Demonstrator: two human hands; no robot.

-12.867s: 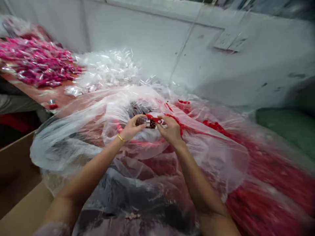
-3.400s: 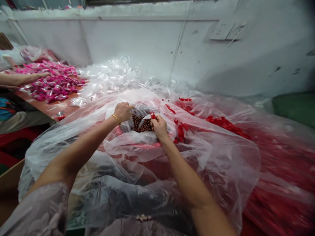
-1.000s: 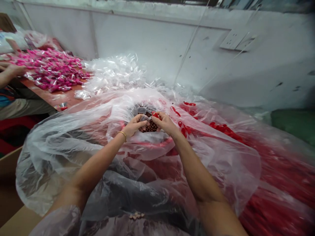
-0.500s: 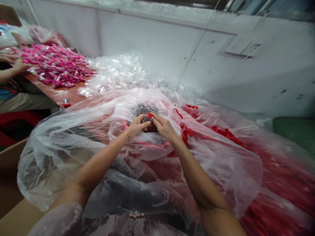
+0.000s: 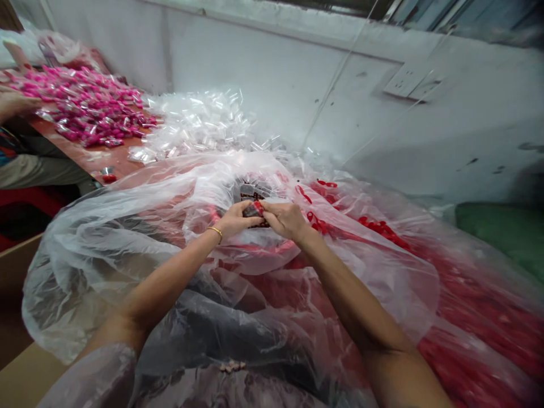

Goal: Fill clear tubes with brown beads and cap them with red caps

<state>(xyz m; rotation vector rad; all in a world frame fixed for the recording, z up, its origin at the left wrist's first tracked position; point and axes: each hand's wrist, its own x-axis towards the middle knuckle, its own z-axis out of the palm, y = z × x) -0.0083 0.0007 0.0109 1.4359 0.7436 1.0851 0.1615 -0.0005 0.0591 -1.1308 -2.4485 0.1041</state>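
Observation:
My left hand (image 5: 235, 220), with a gold bracelet at the wrist, is closed around a small clear container (image 5: 252, 211) that looks dark inside. At its right end is a red part (image 5: 258, 207), where my right hand (image 5: 285, 219) presses with curled fingers. Both hands meet over an opening (image 5: 250, 190) in a translucent plastic bag (image 5: 204, 192), and dark brown pieces show in it. My fingers hide much of the container.
Red pieces (image 5: 382, 232) lie under and beside the plastic on the right. Clear plastic tubes (image 5: 208, 122) and pink wrapped items (image 5: 93, 107) are heaped behind. Another person's hand (image 5: 15, 105) is at far left. A cardboard box (image 5: 25, 362) stands at lower left.
My right hand has turned and curled its fingers over the red end. The container now lies more sideways. The view has shifted slightly.

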